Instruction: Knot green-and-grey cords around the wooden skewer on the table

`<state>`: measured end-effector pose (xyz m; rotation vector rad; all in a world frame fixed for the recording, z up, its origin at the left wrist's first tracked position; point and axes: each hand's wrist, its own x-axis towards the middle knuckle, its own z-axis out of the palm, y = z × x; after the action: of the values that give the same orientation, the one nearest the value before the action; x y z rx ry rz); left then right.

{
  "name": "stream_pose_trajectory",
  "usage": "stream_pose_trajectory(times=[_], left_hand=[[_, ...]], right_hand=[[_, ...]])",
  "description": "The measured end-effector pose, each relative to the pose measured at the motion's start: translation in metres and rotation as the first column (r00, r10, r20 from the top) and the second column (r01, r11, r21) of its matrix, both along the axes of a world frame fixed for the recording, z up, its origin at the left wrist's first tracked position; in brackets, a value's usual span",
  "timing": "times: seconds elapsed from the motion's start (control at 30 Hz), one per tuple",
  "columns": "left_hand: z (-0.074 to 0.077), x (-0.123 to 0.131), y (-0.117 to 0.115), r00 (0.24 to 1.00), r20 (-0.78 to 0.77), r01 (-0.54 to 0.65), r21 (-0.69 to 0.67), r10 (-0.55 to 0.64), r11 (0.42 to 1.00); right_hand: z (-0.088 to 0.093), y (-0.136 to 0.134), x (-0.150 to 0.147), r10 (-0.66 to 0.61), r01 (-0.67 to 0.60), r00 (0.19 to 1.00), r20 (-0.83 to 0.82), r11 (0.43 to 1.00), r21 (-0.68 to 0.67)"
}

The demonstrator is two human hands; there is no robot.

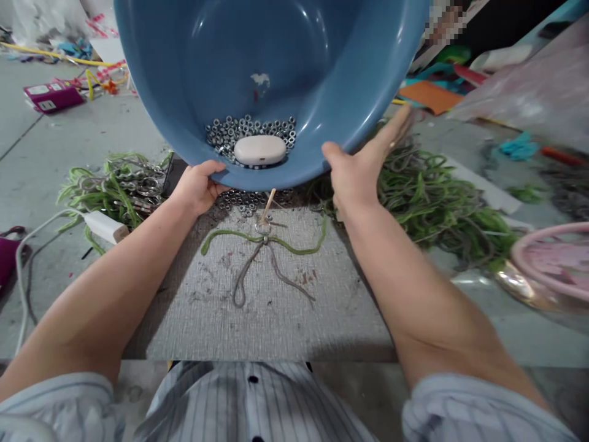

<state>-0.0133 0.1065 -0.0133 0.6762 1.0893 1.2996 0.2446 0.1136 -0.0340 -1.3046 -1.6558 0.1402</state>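
Observation:
A large blue basin (pixel 299 37) is tilted toward me above the table. Its near rim is gripped at the left by my left hand (pixel 196 187) and at the right by my right hand (pixel 361 169), thumbs inside. Small metal nuts (pixel 239 129) and a white oval case (pixel 260 150) lie at the basin's low edge. Below it, more nuts (pixel 243 199) sit on a grey textured board (pixel 276 325). A thin wooden stick (pixel 267 205) stands on the board beside a ring, with a knotted green cord (pixel 301 249) and grey cord (pixel 243 273) spread out.
Green and grey cord bundles lie at the left (pixel 110 184) and right (pixel 409 196). A white adapter (pixel 105 227) with cable is at left. Further out are a purple package (pixel 53 97), an orange sheet (pixel 430 96) and a pink-rimmed container (pixel 519 248).

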Motion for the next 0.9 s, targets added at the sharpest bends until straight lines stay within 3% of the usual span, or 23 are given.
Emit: stream_pose_trajectory(times=[0.07,0.13,0.23,0.4,0.6,0.9], left_hand=[[-0.001,0.000,-0.001,1.000,-0.018,-0.002,0.008,0.002,1.000],[-0.002,-0.001,-0.002,0.999,-0.046,0.008,0.035,-0.006,0.999],[-0.003,-0.001,-0.003,0.995,-0.093,0.028,0.095,-0.019,0.995],[0.000,0.002,-0.007,0.985,-0.166,0.061,0.147,-0.036,0.987],[-0.004,0.005,-0.006,0.986,-0.168,0.026,0.210,0.010,0.977],[-0.006,0.001,-0.002,0.982,-0.173,-0.027,0.244,0.071,0.969]], right_hand=[[0.009,-0.007,-0.008,-0.088,0.076,0.972,0.216,0.995,0.066],[0.013,-0.008,-0.019,-0.029,0.016,0.935,0.354,0.999,0.038],[0.009,0.003,-0.032,0.125,-0.109,0.910,0.394,0.992,-0.064],[-0.009,0.021,-0.035,0.242,-0.171,0.888,0.392,0.963,-0.207],[-0.020,0.017,-0.034,0.138,-0.092,0.914,0.382,0.986,-0.135],[-0.001,0.001,-0.010,-0.056,0.045,0.943,0.327,0.998,0.042]])
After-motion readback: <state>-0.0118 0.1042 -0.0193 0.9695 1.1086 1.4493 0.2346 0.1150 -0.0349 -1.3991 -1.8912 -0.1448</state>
